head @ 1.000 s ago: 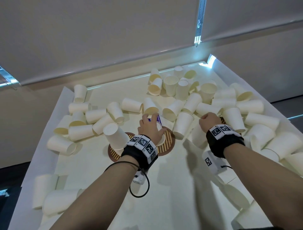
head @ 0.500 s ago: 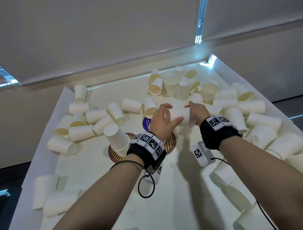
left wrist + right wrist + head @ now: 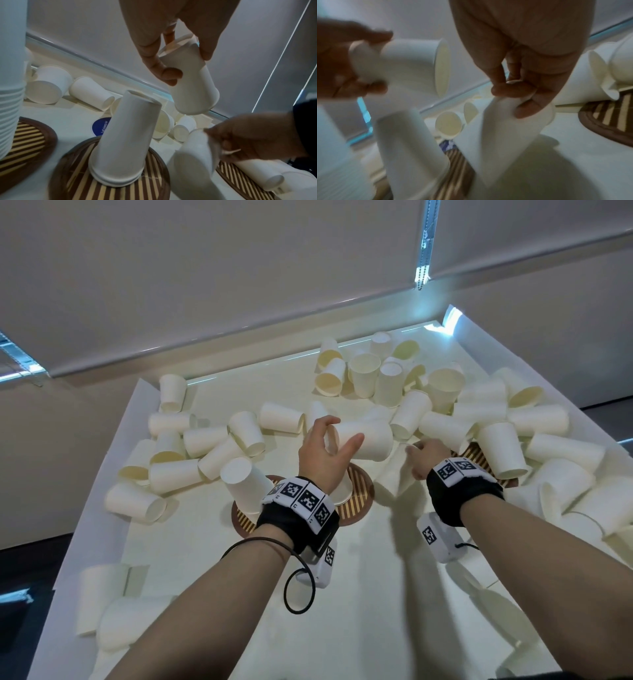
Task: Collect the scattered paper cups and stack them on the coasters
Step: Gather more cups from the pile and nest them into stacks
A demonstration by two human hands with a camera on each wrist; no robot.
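Note:
My left hand [image 3: 337, 440] grips a white paper cup [image 3: 368, 440] on its side in the air above the middle coaster [image 3: 359, 498]; the left wrist view shows the fingers and thumb round this cup [image 3: 193, 88]. On that coaster [image 3: 111, 189] stands a short upside-down stack [image 3: 123, 142]. My right hand [image 3: 416, 460] pinches the base of another cup [image 3: 394, 477] leaning on the table beside the coaster, seen closer as hand [image 3: 513, 97] and cup [image 3: 496, 128]. A taller stack [image 3: 243, 481] stands on the left coaster [image 3: 241, 520].
Loose cups lie in heaps at the left [image 3: 191, 453], far middle [image 3: 376, 374] and right [image 3: 548, 446], some over the right coaster [image 3: 479, 455]. More cups lie at the near left [image 3: 113, 604]. White raised walls [image 3: 102, 474] edge the table. A blue sticker [image 3: 101, 125] shows behind the middle stack.
My left hand rose from the middle stack and took a cup from my right hand. My right hand then dropped to the right and took hold of another cup.

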